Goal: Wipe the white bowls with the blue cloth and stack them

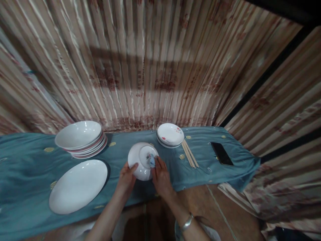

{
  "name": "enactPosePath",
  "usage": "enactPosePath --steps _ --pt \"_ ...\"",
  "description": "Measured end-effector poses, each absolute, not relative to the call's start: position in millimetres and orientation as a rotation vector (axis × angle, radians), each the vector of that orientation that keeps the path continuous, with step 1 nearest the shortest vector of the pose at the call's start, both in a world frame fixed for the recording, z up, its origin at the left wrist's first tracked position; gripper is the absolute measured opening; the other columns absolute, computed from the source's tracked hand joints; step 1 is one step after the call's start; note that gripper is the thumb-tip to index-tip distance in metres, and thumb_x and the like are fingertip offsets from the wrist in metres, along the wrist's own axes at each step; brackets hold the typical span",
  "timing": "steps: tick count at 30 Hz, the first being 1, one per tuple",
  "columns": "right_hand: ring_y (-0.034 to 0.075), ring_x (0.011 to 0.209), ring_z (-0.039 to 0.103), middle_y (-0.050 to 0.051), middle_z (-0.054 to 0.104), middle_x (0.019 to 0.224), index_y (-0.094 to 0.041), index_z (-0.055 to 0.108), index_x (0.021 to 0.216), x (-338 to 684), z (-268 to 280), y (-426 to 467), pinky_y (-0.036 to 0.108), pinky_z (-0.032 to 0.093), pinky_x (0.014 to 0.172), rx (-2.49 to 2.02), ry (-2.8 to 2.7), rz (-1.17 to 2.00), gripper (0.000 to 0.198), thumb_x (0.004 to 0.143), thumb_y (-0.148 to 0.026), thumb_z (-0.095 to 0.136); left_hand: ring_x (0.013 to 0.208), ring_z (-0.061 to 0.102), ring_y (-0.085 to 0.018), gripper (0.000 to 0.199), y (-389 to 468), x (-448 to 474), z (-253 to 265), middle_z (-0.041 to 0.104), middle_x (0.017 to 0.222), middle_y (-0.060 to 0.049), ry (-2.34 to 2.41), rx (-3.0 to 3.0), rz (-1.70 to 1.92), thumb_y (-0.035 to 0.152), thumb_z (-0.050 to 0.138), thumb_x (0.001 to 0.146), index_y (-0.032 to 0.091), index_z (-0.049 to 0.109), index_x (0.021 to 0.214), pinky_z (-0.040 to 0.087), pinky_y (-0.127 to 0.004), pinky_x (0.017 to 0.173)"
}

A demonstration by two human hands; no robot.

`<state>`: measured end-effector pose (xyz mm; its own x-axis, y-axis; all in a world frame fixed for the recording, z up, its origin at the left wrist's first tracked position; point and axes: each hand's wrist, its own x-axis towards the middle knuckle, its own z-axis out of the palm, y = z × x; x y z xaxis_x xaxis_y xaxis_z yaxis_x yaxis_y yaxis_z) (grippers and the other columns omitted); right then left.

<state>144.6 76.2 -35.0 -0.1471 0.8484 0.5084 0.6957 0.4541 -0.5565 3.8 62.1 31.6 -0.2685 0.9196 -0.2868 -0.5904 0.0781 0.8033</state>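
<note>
My left hand (127, 175) grips the left edge of a small white plate (136, 154), thumb on top. The plate is held bottom up above the table, its round foot ring showing. My right hand (162, 175) presses a small light-blue cloth (151, 161) against the plate's underside, near the ring's right side. The cloth is crumpled and partly hidden by my fingers. Beyond my right hand stands a short stack of small white plates (170, 134) with red flowers.
A stack of large white bowls (79, 135) stands at the back left, with a white oval platter (79, 187) in front. Several wooden chopsticks (190, 154) and a black phone (221, 154) lie on the right of the blue-green tablecloth (200, 177). A pleated curtain (150, 67) hangs behind.
</note>
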Motion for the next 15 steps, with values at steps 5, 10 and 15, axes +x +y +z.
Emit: enactPosePath --steps 5,10,15 --pt "0.025 0.128 0.046 0.019 0.051 0.136 -0.009 0.051 0.131 145.5 -23.4 72.3 0.045 0.039 0.107 -1.277 -1.758 0.481 0.045 0.096 -0.03 0.035 0.073 0.065 -0.021 0.046 58.2 17.7 41.3 0.071 0.08 -0.004 1.101 0.652 1.568 0.034 0.077 0.058 0.015 0.064 0.098 0.05 -0.033 0.069" --pt "0.024 0.117 0.057 0.012 0.062 0.123 -0.016 0.058 0.123 151.2 -6.1 74.8 0.041 0.041 0.103 -1.198 -1.513 0.89 0.045 0.093 -0.042 0.038 0.068 0.06 -0.019 0.02 53.1 21.6 39.1 0.066 0.073 0.0 1.423 1.184 1.48 0.031 0.064 0.07 0.017 0.063 0.085 0.047 -0.03 0.065" --pt "0.023 0.107 0.062 0.008 0.07 0.108 -0.018 0.065 0.113 174.2 -0.2 84.1 0.038 0.049 0.092 -1.24 -1.148 1.177 0.049 0.089 -0.052 0.039 0.088 0.061 -0.023 0.019 44.8 22.2 21.8 0.067 0.091 -0.008 1.521 1.811 1.284 0.024 0.048 0.084 0.018 0.064 0.094 0.048 -0.036 0.08"
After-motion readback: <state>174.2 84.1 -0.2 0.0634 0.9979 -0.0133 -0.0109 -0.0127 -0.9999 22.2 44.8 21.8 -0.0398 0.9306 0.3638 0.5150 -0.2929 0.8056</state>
